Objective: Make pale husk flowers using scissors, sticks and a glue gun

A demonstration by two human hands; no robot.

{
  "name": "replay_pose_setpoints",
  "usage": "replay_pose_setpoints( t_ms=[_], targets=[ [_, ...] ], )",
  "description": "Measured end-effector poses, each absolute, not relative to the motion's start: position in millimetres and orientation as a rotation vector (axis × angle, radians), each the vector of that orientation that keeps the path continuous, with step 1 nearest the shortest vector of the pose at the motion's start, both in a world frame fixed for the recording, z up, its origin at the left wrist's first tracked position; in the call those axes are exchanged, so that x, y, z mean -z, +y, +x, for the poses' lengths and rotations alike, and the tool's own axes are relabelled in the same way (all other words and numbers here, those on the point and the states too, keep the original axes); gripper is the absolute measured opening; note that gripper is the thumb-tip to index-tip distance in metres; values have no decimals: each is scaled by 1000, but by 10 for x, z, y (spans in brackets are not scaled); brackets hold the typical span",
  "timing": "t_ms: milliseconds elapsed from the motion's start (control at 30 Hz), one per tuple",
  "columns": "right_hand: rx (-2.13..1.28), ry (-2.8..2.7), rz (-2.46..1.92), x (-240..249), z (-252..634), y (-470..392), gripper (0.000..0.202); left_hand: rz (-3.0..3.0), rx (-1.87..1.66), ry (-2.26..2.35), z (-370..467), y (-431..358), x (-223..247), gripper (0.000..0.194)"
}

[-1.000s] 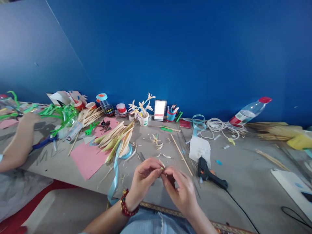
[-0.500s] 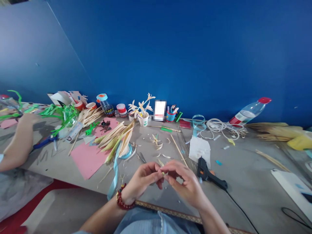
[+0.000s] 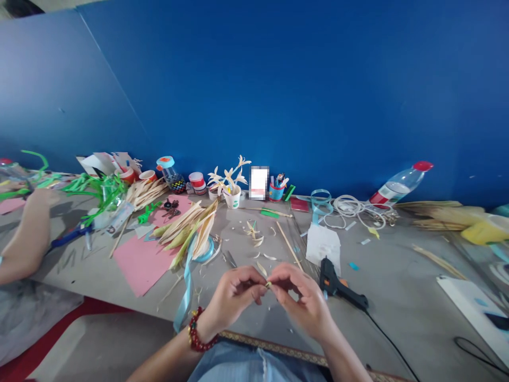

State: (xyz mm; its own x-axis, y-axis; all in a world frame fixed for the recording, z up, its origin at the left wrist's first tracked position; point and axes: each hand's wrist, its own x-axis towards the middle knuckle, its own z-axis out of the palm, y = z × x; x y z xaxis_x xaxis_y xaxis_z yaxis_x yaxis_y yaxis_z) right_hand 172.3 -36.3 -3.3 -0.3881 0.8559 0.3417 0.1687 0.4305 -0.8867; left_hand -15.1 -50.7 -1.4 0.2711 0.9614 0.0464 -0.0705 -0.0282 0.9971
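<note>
My left hand [image 3: 237, 295] and my right hand [image 3: 299, 298] meet fingertip to fingertip above the table's front part. Pinched between them is a small pale yellow-green piece [image 3: 268, 285], too small to tell its kind. Both hands are closed on it. Just beyond the fingers lie curved, pale petal-like husk pieces [image 3: 270, 257]. A pale husk flower [image 3: 252, 230] rests farther back. The tips of a metal tool [image 3: 229, 259] show beside my left hand, the rest being covered. To the right of my right hand lies a black glue gun [image 3: 338, 285].
Corn husks [image 3: 186, 225], light-blue ribbon [image 3: 203, 249] and pink paper [image 3: 143, 265] lie at left. At the back stands a white cup [image 3: 233, 199] of husk flowers. A bottle [image 3: 400, 185] leans at back right. Another person's arm [image 3: 29, 233] reaches in at far left.
The view has shifted slightly. My hands stay together, fingers moving a little around the small piece. At far left, the other person's arm has shifted slightly.
</note>
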Motion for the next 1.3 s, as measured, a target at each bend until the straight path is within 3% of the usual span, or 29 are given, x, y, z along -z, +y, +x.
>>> replay_pose_setpoints(
  t_ms=[233,533,1300],
  targets=[
    [-912,-1848,-874,62,1733,-377,12,1559,-1053,1069,-122,-483,11,18],
    [-1002,-1807,-893,93,1747,-366,11,959,-1007,785,-63,-419,40,23],
    [-1076,-1804,-900,55,1670,-285,12,587,-882,716,-178,-416,213,20]
  ],
)
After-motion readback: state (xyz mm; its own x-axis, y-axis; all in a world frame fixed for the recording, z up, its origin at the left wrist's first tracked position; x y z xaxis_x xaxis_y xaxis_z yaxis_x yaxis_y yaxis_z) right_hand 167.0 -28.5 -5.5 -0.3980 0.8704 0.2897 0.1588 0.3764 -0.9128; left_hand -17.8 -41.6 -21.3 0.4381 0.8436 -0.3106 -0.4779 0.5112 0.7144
